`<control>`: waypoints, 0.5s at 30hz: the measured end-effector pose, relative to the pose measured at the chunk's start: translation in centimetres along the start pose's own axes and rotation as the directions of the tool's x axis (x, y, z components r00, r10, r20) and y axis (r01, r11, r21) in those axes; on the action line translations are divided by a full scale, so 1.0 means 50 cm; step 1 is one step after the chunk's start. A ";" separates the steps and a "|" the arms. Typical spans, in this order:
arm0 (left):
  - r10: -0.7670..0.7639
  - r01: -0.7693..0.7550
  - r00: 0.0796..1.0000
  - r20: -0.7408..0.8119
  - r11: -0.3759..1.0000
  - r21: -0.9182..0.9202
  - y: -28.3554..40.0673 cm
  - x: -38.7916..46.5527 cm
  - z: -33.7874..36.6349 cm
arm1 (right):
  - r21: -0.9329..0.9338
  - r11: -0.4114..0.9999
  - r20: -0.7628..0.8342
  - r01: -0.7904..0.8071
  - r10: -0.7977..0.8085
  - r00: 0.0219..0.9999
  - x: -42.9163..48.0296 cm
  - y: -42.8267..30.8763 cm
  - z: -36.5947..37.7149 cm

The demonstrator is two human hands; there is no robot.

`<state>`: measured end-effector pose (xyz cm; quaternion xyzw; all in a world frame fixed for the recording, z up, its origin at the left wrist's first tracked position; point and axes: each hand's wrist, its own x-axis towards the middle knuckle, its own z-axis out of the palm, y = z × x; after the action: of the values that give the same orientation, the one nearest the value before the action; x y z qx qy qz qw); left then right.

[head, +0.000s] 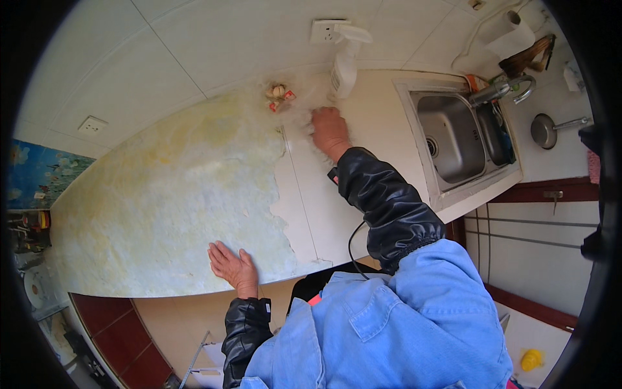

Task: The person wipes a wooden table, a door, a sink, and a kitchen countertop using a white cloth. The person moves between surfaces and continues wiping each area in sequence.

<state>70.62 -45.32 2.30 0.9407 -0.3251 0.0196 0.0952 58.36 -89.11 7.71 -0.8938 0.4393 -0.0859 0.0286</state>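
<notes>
My left hand (234, 267) rests palm down on the front part of a countertop with a yellow-green and pale blue marbled surface (184, 194). Its thumb is apart from the fingers and it holds nothing. My right hand (331, 130) is curled on the cream part of the countertop (376, 116), farther back. Pale, translucent material shows around its knuckles and wrist; the curled fingers hide whether anything is inside them. Between the hands, the marbled surface ends in a ragged edge (279, 204). A white spray bottle (345, 73) stands just beyond my right hand.
Garlic (278, 91) lies near the wall beside red-and-white scraps (273, 105). A stainless steel sink (452, 136) with a faucet (495, 92) is at the right. Behind the bottle is a wall socket (323, 31). A paper roll (515, 36) hangs at the upper right.
</notes>
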 end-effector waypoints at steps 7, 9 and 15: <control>-0.008 0.008 1.000 0.000 1.000 0.019 0.003 0.001 -0.011 | -0.008 1.000 -0.005 0.011 -0.011 1.000 -0.085 -0.007 -0.022; 0.019 -0.018 1.000 -0.023 1.000 0.014 0.002 0.002 -0.013 | 0.034 0.991 -0.017 0.130 -0.129 0.991 -0.150 -0.023 -0.028; 0.045 -0.042 0.998 -0.044 0.996 0.078 -0.001 -0.002 0.004 | 0.036 0.997 0.014 0.068 -0.069 0.998 -0.276 0.121 -0.037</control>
<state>70.56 -45.25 2.11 0.9357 -0.3421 0.0555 0.0656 45.05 -81.85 7.00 -0.9083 0.4066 -0.0877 0.0450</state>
